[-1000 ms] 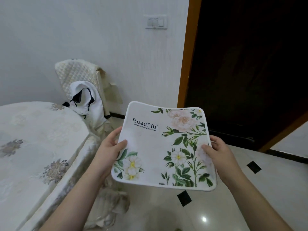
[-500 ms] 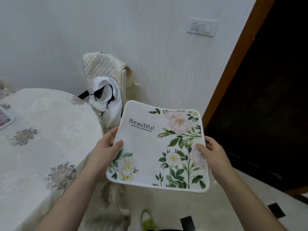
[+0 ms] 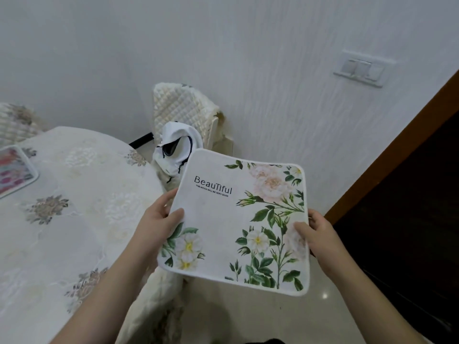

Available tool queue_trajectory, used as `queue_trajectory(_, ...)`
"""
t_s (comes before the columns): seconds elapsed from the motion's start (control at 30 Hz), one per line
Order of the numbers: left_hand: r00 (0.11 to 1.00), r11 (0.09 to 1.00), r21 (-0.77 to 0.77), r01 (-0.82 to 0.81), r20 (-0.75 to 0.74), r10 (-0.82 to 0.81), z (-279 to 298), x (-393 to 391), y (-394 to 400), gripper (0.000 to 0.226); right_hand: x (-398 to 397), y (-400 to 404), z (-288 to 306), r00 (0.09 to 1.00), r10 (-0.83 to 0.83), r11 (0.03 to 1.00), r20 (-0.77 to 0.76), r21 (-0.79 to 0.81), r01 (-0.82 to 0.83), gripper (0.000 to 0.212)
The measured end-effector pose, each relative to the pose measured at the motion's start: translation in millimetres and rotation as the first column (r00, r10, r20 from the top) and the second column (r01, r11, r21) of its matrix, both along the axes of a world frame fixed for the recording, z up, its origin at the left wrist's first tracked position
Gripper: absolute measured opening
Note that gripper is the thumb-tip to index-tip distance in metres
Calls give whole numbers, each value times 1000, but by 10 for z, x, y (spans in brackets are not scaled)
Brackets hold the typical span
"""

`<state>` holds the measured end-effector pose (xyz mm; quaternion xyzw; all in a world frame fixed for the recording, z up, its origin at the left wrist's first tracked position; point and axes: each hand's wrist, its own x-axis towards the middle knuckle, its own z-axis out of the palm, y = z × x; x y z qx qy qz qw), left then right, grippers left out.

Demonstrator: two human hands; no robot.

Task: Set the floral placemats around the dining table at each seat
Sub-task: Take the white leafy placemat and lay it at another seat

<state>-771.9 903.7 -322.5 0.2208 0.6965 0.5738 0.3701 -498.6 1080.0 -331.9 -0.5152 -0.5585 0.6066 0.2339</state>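
A person holds a white floral placemat (image 3: 238,219) in both hands, in the air beside a dining table (image 3: 62,232) and above the glossy tiled floor (image 3: 248,316). The left hand (image 3: 155,225) pinches the mat's left edge, thumb pressed on the printed face and the fingers curled beneath it. The right hand (image 3: 320,234) pinches the right edge the same way, thumb lying over a pale pink bloom, fingers wrapped behind. The mat faces the camera, tilted slightly, and carries the word "BeauTiful" near its top left corner, pink and white flowers with green stems down its right side, and white blossoms at the lower left.

The table, draped in a cream tablecloth with embroidered flower motifs, fills the left of the view. A second placemat (image 3: 15,170), printed in red and pink, lies flat on it near the far left edge. A chair with a quilted cream cover (image 3: 181,110) stands against the white wall beyond the table, a white garment with dark trim (image 3: 177,151) hanging over it. A light switch plate (image 3: 361,69) sits on the wall at upper right, next to a dark wooden door frame (image 3: 397,157).
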Motion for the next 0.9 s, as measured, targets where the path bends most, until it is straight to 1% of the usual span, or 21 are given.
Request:
queue_trajectory(0.1, 999, 998, -40, -39, -7, 38, -88, -109, 142, 44, -203, 287, -62, 998, 59, 998, 20, -6, -59, 21)
queue_trajectory(0.27, 992, 986, -108, -127, -10, 127, -240, -296, 401, 45, -583, 783, -254, 981, 194, 979, 23, -70, -192, 22)
queue_trajectory(0.43, 961, 951, -139, -274, -3, 277, -226, -386, 644, 47, -978, 1339, -280, 936, 350, 932, 19, -101, -347, 16)
queue_trajectory(0.53, 939, 927, -149, -344, -26, 344, -193, -441, 722, 44, -1268, 1596, -264, 893, 449, 892, 35, -73, -446, 16)
queue_trajectory(0.63, 906, 892, -156, -424, -48, 421, -170, -498, 692, 45, -1578, 1735, -281, 849, 528, 848, 19, -74, -526, 21)
queue_trajectory(0.8, 838, 817, -188, -545, -74, 541, -175, -583, 439, 48, -2072, 1710, -357, 763, 646, 762, 29, -74, -643, 16)
queue_trajectory(0.9, 790, 766, -203, -610, -80, 608, -207, -651, 215, 52, -2367, 1589, -378, 700, 713, 701, 39, -72, -710, 17)
